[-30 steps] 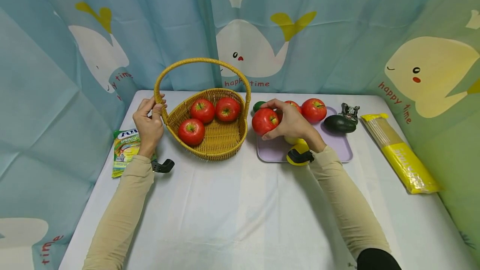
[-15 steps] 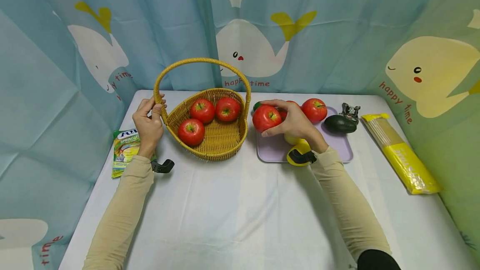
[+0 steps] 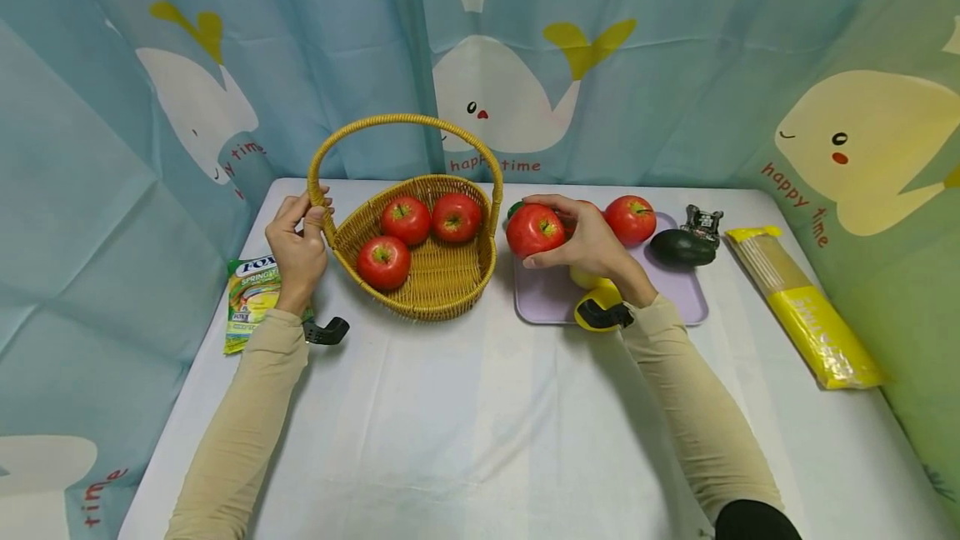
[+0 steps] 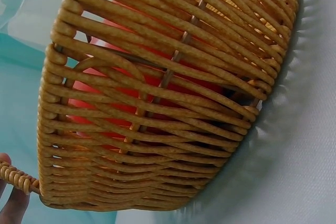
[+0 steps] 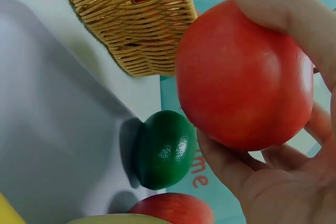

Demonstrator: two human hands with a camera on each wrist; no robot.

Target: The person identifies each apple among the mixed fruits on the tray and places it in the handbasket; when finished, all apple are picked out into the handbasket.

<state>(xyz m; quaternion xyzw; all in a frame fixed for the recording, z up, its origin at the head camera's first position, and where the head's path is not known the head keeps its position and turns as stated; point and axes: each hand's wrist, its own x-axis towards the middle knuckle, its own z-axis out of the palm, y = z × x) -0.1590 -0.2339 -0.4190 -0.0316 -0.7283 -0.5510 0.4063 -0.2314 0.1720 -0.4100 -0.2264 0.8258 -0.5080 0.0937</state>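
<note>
Apple [image 3: 535, 232] pinched by the right hand [image 3: 592, 247] has risen slightly at ten o'clock over the tray [image 3: 543, 300], outside the basket [image 3: 448, 280] the left hand [image 3: 297, 250] grips by its handle [image 3: 405, 119].

A blue-green curtain [image 3: 352, 40] printed with whales [image 3: 487, 94] and "happy time" is hanging across the top and down both sides of the frame, closing in a white-covered table [image 3: 435, 407]. The place is looking like a small curtained booth (home or lab, the curtain isn't telling). Black wrist-worn cameras [image 3: 327, 332] are showing left and right of centre, suggesting a recording setup.
</note>
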